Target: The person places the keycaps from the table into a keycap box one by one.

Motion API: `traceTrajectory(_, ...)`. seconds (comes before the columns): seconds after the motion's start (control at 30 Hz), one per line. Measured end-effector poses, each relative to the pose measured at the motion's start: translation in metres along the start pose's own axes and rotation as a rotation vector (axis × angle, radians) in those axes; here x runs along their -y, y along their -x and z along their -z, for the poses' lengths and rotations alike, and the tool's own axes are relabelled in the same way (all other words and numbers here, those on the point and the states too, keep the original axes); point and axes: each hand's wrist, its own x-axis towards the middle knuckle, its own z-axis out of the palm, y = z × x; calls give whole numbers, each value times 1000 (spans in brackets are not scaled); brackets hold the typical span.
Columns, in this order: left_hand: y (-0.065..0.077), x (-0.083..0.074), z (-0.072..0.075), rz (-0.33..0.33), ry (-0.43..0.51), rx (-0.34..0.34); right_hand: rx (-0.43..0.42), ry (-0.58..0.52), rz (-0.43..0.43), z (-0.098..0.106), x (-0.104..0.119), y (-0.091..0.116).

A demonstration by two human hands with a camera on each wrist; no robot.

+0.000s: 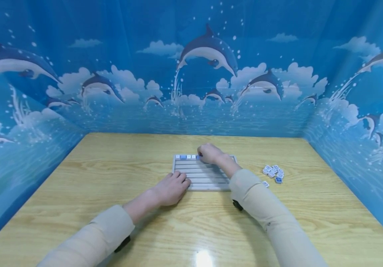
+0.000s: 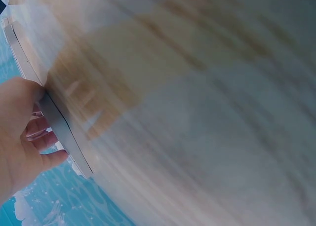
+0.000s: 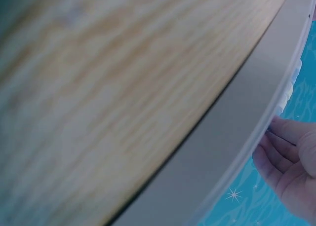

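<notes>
A grey tray (image 1: 208, 180) with several long ridged rows lies on the table. Along its far row, from the left end, stand several small white and blue tiles (image 1: 183, 157). My left hand (image 1: 172, 188) holds the tray's near left corner, thumb against the near wall (image 2: 58, 122) and fingers over the top. At the far row, my right hand (image 1: 211, 153) has its fingertips bent down on a blue tile (image 1: 198, 157), mostly covered by the hand. In the right wrist view, the right thumb and fingers (image 3: 284, 152) come together at the tray, partly hidden behind its near wall.
Right of the tray, loose white tiles (image 1: 271, 173) lie in a small heap with a blue tile (image 1: 278, 180) at its near side. One white tile (image 1: 265, 184) lies close to the right sleeve. A dolphin-print curtain (image 1: 191, 92) closes the back and sides of the wooden table (image 1: 128, 155).
</notes>
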Motion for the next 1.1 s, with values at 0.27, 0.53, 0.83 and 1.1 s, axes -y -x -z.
traceTrajectory(0.27,-1,0,1,-1,-1,16,10,21,-29,-2,-2,0)
traceTrajectory(0.53,-1,0,1,1,-7,33,25,-3,-69,-2,-3,1)
traceTrajectory(0.83,0,1,2,-3,-1,48,18,2,-64,-2,-4,1)
traceTrajectory(1.1,0,2,3,0,3,61,23,-8,-49,0,-5,5)
